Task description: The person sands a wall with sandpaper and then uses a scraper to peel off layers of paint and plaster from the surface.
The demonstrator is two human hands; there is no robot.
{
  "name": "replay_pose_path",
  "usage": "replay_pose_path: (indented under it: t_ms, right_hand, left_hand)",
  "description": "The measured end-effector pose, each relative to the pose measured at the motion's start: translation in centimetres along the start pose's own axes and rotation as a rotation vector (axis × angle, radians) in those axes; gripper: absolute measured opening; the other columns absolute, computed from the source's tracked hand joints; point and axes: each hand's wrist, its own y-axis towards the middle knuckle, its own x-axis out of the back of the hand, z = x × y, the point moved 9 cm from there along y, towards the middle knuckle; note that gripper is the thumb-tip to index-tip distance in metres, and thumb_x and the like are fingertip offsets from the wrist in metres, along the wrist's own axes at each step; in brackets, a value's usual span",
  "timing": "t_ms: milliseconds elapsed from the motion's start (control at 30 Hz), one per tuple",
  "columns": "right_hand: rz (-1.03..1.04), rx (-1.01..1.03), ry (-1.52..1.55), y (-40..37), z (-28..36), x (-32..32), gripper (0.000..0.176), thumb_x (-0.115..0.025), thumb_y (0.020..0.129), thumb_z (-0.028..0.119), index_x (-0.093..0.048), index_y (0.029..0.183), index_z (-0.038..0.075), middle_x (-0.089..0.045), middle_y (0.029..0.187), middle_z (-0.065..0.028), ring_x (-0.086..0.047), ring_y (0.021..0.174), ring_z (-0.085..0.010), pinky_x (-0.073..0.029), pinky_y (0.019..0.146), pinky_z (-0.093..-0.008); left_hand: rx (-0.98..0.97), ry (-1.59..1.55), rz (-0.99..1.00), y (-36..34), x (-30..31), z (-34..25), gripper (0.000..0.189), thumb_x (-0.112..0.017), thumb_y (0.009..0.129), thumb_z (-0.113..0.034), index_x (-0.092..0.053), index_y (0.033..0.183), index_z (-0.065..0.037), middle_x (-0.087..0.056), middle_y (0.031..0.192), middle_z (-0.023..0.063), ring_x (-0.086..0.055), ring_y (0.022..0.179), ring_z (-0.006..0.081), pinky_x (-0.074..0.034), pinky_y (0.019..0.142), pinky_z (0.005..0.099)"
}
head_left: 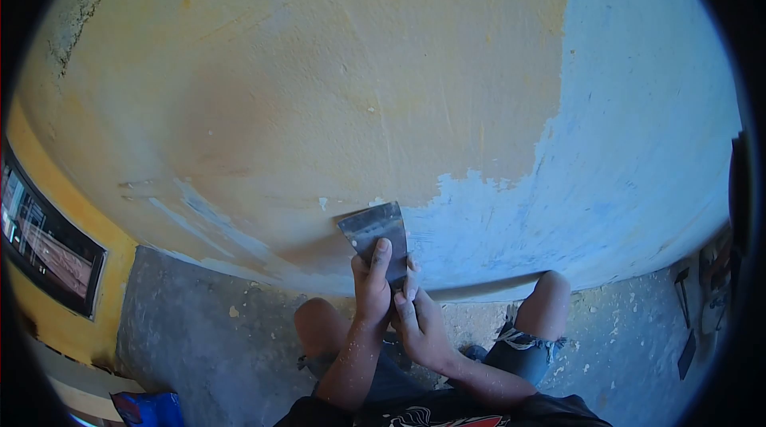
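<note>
A wide metal scraper is held up against the wall, its blade edge at the lower border of the yellowish paint. My left hand grips it, thumb laid along the blade. Lower down, my right hand is closed round the handle end, most of which the fingers hide. Both hands have pale dust on them. To the right and just below the blade, the wall shows a pale blue layer with a ragged boundary against the yellowish coat.
My bent knees are close to the wall's foot. Paint flecks lie on the grey floor. At left are a dark-framed window and a blue packet. A long-handled dark tool is at the right.
</note>
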Motion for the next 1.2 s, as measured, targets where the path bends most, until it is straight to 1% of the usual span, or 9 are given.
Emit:
replay_pose_path:
  t_ms: [233, 267, 500, 567, 700, 767, 1033, 1133, 1200]
  right_hand:
    - [-0.004, -0.051, 0.084, -0.8, -1.5, 0.5, 0.023, -0.040, 0.106, 0.024, -0.047, 0.103, 0.002, -0.044, 0.070, 0.0029, -0.039, 0.060, -0.0048, -0.034, 0.052, -0.0234]
    - [-0.015, -0.095, 0.000, -1.0, -1.5, 0.9, 0.032, -0.044, 0.103, 0.025, -0.053, 0.110, -0.005, -0.062, 0.073, -0.0167, -0.063, 0.067, -0.0244, -0.048, 0.064, -0.0377]
    - [-0.121, -0.027, -0.025, -1.0, -1.2, 2.7, 0.031, -0.044, 0.103, 0.025, -0.053, 0.109, -0.004, -0.062, 0.073, -0.0195, -0.064, 0.067, -0.0262, -0.048, 0.064, -0.0384]
    - [-0.055, 0.008, 0.029, -0.6, -0.2, 2.0, 0.023, -0.041, 0.105, 0.022, -0.047, 0.100, 0.001, -0.046, 0.069, 0.0010, -0.042, 0.060, -0.0067, -0.036, 0.053, -0.0250]
    - [-0.070, -0.041, 0.114, -1.5, 0.0, 2.2, 0.023, -0.040, 0.105, 0.022, -0.047, 0.100, 0.001, -0.046, 0.069, 0.0011, -0.041, 0.060, -0.0060, -0.035, 0.053, -0.0248]
    - [-0.107, -0.026, 0.032, -1.3, -0.2, 2.8, 0.031, -0.043, 0.103, 0.023, -0.052, 0.108, -0.005, -0.060, 0.070, -0.0175, -0.061, 0.065, -0.0232, -0.047, 0.062, -0.0370]
    - [-0.074, -0.113, 0.108, -1.7, -0.9, 2.7, 0.032, -0.042, 0.104, 0.025, -0.052, 0.107, -0.005, -0.058, 0.067, -0.0130, -0.056, 0.062, -0.0177, -0.045, 0.059, -0.0350]
    - [-0.070, -0.031, 0.039, -1.5, -0.4, 2.2, 0.032, -0.043, 0.104, 0.025, -0.052, 0.107, -0.005, -0.058, 0.067, -0.0103, -0.055, 0.061, -0.0146, -0.045, 0.058, -0.0331]
    - [-0.063, 0.009, 0.086, -1.7, 0.9, 2.2, 0.024, -0.040, 0.106, 0.024, -0.046, 0.100, 0.002, -0.044, 0.067, 0.0029, -0.038, 0.056, -0.0045, -0.032, 0.049, -0.0232]
  left_hand:
    - [0.026, -0.004, 0.034, 0.0, -1.0, 0.7, 0.034, -0.053, 0.100, -0.028, -0.058, 0.107, 0.004, -0.061, 0.072, 0.0149, -0.051, 0.041, 0.0162, -0.038, 0.036, 0.0256]
    - [0.009, -0.004, 0.026, 0.0, -1.1, 0.3, 0.033, -0.053, 0.100, -0.028, -0.058, 0.107, 0.004, -0.061, 0.072, 0.0150, -0.051, 0.040, 0.0161, -0.038, 0.036, 0.0257]
    - [0.000, 0.046, 0.068, 0.5, -2.5, 1.1, 0.033, -0.052, 0.100, -0.028, -0.058, 0.103, 0.005, -0.061, 0.071, 0.0148, -0.052, 0.041, 0.0159, -0.039, 0.036, 0.0250]
    - [-0.008, 0.034, 0.059, 0.4, -2.5, 0.5, 0.033, -0.053, 0.100, -0.028, -0.058, 0.103, 0.005, -0.060, 0.071, 0.0143, -0.052, 0.041, 0.0157, -0.039, 0.036, 0.0251]
    - [0.002, 0.111, 0.026, 0.1, -2.7, 0.8, 0.034, -0.054, 0.100, -0.028, -0.058, 0.104, 0.005, -0.061, 0.071, 0.0139, -0.051, 0.041, 0.0159, -0.037, 0.036, 0.0251]
    - [0.010, 0.031, 0.077, 0.3, -3.5, 0.7, 0.034, -0.054, 0.100, -0.028, -0.058, 0.104, 0.005, -0.061, 0.071, 0.0139, -0.050, 0.040, 0.0158, -0.037, 0.036, 0.0250]
    - [0.002, 0.069, 0.053, 0.2, -3.8, 0.5, 0.032, -0.053, 0.100, -0.026, -0.059, 0.103, 0.005, -0.061, 0.071, 0.0141, -0.050, 0.040, 0.0159, -0.039, 0.036, 0.0251]
    - [0.039, 0.076, 0.043, 0.0, -3.6, 0.4, 0.033, -0.053, 0.100, -0.027, -0.059, 0.103, 0.005, -0.061, 0.070, 0.0145, -0.050, 0.040, 0.0161, -0.039, 0.036, 0.0256]
    - [0.052, 0.047, 0.023, -0.2, -3.1, 0.7, 0.033, -0.053, 0.100, -0.027, -0.059, 0.104, 0.005, -0.061, 0.070, 0.0146, -0.050, 0.040, 0.0160, -0.039, 0.036, 0.0262]
